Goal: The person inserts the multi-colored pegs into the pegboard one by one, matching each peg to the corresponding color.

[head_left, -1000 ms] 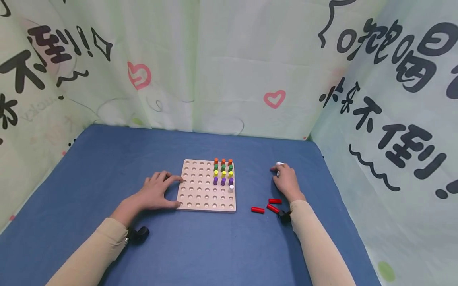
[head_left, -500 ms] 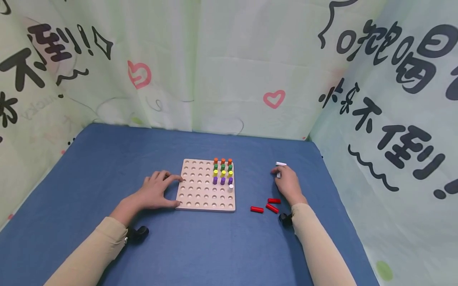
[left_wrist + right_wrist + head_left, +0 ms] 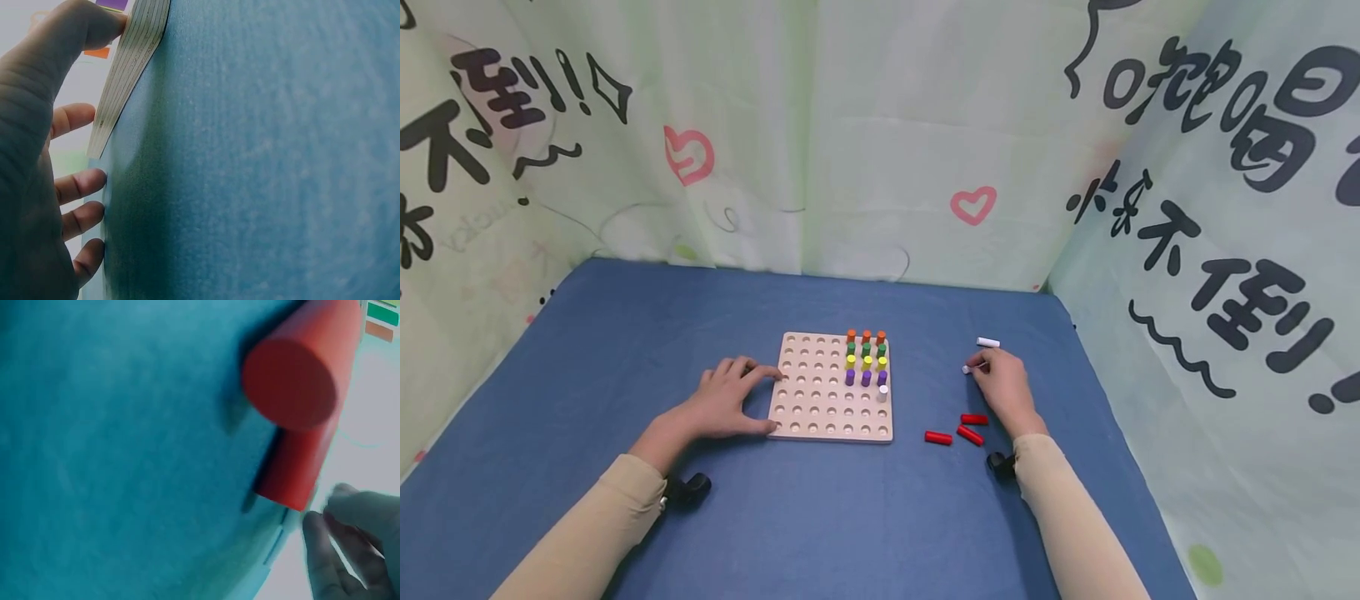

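Note:
A pale wooden pegboard (image 3: 812,408) lies on the table with rows of round holes. Orange, green, yellow and purple pegs stand upright at its right side, and one white peg (image 3: 883,393) stands below the purple ones. My left hand (image 3: 733,404) touches the board's left edge with thumb and index finger spread apart; the other fingers are off the board in the left wrist view. To the right of the board, my right hand (image 3: 1003,383) pinches a white peg, its end (image 3: 966,369) showing past the fingertips. Another white peg (image 3: 988,342) lies just beyond that hand.
Three red pegs lie loose between the board and my right forearm, one red peg (image 3: 937,437) nearest the board. Two of them loom large in the right wrist view. A blue cloth (image 3: 850,517) covers the table, and a printed curtain (image 3: 880,167) hangs behind and at the sides.
My right hand has shifted slightly, and the white peg's end now shows left of its fingertips. The farther white peg has come fully into view. The left hand stays at the board.

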`<state>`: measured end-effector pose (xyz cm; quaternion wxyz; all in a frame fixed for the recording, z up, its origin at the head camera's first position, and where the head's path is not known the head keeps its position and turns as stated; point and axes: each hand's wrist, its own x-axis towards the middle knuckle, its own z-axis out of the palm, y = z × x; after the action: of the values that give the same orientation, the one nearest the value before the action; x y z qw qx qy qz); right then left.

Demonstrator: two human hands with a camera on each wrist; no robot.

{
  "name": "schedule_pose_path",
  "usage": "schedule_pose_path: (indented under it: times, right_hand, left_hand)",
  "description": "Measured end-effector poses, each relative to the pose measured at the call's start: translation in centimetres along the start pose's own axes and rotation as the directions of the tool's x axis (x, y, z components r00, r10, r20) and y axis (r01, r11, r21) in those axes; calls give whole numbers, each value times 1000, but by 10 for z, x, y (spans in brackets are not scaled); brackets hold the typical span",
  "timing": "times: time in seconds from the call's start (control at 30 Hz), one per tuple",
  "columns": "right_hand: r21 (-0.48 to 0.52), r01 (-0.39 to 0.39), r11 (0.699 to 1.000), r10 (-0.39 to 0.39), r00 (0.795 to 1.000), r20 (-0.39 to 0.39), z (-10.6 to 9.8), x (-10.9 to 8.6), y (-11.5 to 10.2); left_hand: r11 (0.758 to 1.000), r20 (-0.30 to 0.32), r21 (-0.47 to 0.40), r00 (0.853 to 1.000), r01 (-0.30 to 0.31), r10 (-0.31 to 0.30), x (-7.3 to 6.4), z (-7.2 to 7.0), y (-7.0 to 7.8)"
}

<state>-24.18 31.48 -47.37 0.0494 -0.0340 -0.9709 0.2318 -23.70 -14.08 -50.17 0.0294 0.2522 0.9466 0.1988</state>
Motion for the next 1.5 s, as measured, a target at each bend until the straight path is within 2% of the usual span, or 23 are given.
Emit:
schedule_pose_path:
  times: [0.23, 0.4, 0.53, 0.83, 1.1, 1.23, 1.5]
  right_hand:
    - [-58, 52, 997, -47, 995, 87, 1, 1, -5]
    - [-63, 27, 998, -21, 996, 88, 2, 3, -3]
    - [-64, 16, 998, -11, 997, 74, 3, 4, -1]
    - [89, 13, 996, -16, 999, 31, 2, -4, -15]
    - [256, -54, 965, 42, 998, 54, 3, -13, -46]
    - [319, -46, 947, 38, 999, 31, 3, -18, -63]
    - [381, 31, 924, -28, 1000, -14, 8, -25, -88]
  left_hand:
    - [1000, -6, 1, 1000, -4, 4, -1, -1, 0]
    - [1000, -31, -14, 999, -27, 26, -1, 1, -2]
    - [1000, -16, -15, 1000, -19, 19, -1, 2, -2]
    - [1000, -7, 1, 1000, -2, 2, -1, 0, -1]
    - [1000, -2, 3, 1000, 4, -4, -1, 0, 0]
    - [1000, -5, 4, 1000, 2, -2, -1, -1, 0]
    - [1000, -6, 4, 1000, -4, 4, -1, 0, -1]
